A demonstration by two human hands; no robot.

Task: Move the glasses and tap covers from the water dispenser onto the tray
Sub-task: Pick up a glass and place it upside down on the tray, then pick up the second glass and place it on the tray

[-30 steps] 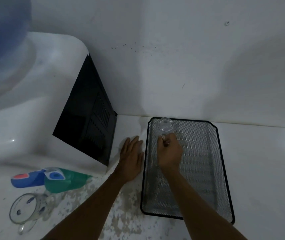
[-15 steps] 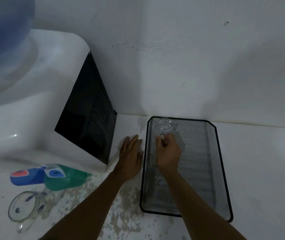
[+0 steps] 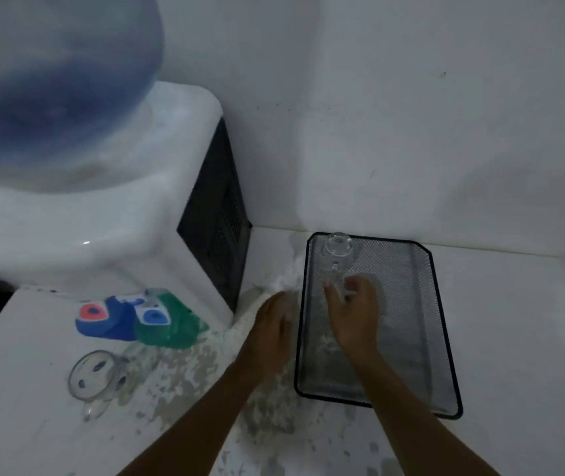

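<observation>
Right hand (image 3: 355, 316) grips glass (image 3: 337, 250).

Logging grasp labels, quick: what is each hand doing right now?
Left hand: open, resting on the counter beside the tray.
Right hand: gripping the glass by its handle.

I can't pick out a single letter, number or brand name on this feed. The nearest things to signs sit on the two tap covers lying on the tabletop (image 3: 34, 424). The blue tap cover (image 3: 109, 326) carries a white patch with a rounded red mark (image 3: 93, 311) in it. The green tap cover (image 3: 171, 329) touching it carries a white patch with a rounded blue mark (image 3: 153, 316). Both are plain colour shapes, with no wording I can make out. The spotted glass (image 3: 97, 376) near them shows dark blue dots, which are pattern only. The water dispenser (image 3: 95, 218), its bottle (image 3: 58, 80), the clear glass (image 3: 337, 249) and the mesh tray (image 3: 408, 304) give me no lettering to read, as the picture is dim and soft.
</observation>
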